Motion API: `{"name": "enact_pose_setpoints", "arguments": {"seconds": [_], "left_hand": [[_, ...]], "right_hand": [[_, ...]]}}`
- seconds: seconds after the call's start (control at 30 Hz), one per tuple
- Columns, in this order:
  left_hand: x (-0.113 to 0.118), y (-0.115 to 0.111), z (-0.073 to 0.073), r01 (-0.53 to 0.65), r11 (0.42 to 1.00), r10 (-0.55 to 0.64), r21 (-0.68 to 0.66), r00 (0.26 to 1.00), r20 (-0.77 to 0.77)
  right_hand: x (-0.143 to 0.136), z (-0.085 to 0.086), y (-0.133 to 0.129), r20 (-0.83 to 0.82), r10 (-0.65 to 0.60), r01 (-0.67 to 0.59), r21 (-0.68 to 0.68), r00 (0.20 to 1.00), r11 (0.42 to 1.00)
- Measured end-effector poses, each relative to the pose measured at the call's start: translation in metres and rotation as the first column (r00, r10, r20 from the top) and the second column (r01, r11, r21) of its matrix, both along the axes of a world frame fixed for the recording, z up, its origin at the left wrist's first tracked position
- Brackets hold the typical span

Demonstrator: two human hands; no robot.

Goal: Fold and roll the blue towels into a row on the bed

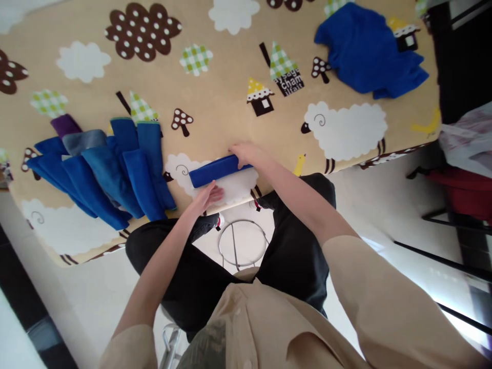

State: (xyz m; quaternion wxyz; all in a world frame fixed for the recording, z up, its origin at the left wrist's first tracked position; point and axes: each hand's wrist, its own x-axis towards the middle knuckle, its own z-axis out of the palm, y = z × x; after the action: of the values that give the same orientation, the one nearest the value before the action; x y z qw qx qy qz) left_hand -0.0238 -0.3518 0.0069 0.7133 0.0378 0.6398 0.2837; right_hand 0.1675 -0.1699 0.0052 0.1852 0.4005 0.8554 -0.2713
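Note:
A blue cloth (215, 170), folded or rolled into a narrow strip, lies on the patterned tablecloth close to the table's near edge. My right hand (246, 154) is at its right end, thumb on the near side and fingers over the far side, gripping it. Just below the strip's near edge is my left hand (209, 196), fingers stretched out with the tips at or against the cloth; whether they press on it I cannot tell. To the left lie several rolled cloths (111, 174) in blue, grey-blue and purple, side by side and partly overlapping.
A crumpled blue cloth pile (369, 51) rests at the table's far right. The tablecloth (215, 113) shows printed sheep, houses and clouds. Below the near edge are my knees and a round metal stool frame (243, 243). A plastic bag (467, 138) and a red item (461, 189) stand right of the table.

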Motion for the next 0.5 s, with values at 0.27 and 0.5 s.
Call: {"name": "enact_pose_setpoints", "arguments": {"seconds": [0.27, 0.5], "left_hand": [[0.035, 0.025, -0.019, -0.642, 0.743, 0.648, 0.191, 0.761, 0.036], [-0.003, 0.045, 0.005, -0.625, 0.654, 0.687, 0.427, 0.726, 0.011]], "right_hand": [[-0.017, 0.018, -0.006, 0.189, 0.051, -0.042, -0.053, 0.981, 0.998], [-0.032, 0.019, -0.018, 0.005, 0.062, -0.061, -0.128, 0.998, 0.99]]}}
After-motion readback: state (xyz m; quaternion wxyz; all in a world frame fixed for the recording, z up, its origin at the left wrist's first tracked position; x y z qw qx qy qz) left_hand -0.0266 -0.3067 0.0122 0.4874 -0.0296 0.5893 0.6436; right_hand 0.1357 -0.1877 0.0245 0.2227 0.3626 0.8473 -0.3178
